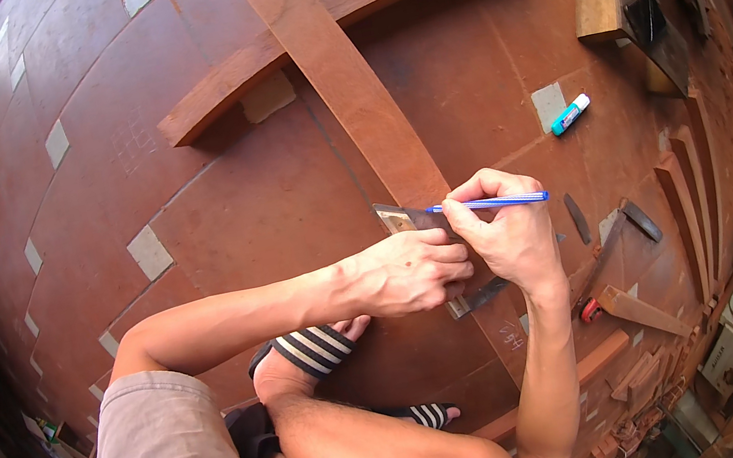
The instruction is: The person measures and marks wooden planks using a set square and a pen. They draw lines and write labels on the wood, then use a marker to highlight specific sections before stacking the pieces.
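A long reddish wooden board (pixel 341 86) runs from the far middle toward me, its far part lying across a curved wooden beam (pixel 241 72). My left hand (pixel 408 271) is closed, its bent fingers gripping a dark, flat straight-edged tool with pale ends (pixel 395 218) across the board. The hand covers the middle of that tool. In a pinch grip, my right hand (pixel 509 228) holds a blue-and-white pen (pixel 499 202), with the tip at the tool's far edge over the board. Both hands are close together.
A turquoise glue-stick-like tube (pixel 570 115) lies on the tiled floor (pixel 238 222) to the right. Beyond it stands a wooden block (pixel 597 2). Curved wooden pieces (pixel 690 201), a dark-headed hammer-like tool (pixel 641 222) and a red tape measure (pixel 590 310) are at the right.
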### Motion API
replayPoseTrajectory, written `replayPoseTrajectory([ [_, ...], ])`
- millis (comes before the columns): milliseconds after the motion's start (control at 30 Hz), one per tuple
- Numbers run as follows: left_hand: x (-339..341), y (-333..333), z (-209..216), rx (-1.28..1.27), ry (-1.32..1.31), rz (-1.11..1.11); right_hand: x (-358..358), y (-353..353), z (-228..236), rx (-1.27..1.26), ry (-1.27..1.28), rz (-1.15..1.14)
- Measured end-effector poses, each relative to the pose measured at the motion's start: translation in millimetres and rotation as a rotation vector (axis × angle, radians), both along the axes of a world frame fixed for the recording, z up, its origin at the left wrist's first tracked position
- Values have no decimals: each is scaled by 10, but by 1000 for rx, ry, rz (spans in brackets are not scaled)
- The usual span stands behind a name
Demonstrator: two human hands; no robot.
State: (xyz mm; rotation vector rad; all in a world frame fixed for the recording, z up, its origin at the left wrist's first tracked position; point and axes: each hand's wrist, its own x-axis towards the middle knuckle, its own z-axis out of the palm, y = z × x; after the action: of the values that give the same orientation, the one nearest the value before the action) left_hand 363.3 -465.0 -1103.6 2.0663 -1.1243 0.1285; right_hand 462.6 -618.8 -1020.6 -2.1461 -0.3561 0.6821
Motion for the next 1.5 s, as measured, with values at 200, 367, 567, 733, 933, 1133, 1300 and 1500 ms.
replayPoseTrajectory([
  [200, 9, 1, -12, -27, 0, -13, 18, -14, 28, -46, -2, -12],
  [367, 18, 3, 3, -7, 26, -24, 27, -48, 12, -56, 41, -42],
  [567, 28, 31, 46, 51, 10, -49, 106, -351, 181, 68, 120, -223],
  [733, 43, 38, 68, 111, 11, -72, 117, -624, 298, 86, 123, -312],
  [933, 56, 74, 63, 117, 8, -63, 81, -729, 266, 128, 80, -361],
  [1133, 58, 76, 61, 111, 3, -61, 103, -811, 334, 75, 133, -341],
  [1300, 65, 86, 106, 122, 34, -64, 88, -807, 295, 162, 97, -391],
  [1500, 98, 92, 152, 118, 79, -85, 63, -860, 203, 209, 116, -416],
])
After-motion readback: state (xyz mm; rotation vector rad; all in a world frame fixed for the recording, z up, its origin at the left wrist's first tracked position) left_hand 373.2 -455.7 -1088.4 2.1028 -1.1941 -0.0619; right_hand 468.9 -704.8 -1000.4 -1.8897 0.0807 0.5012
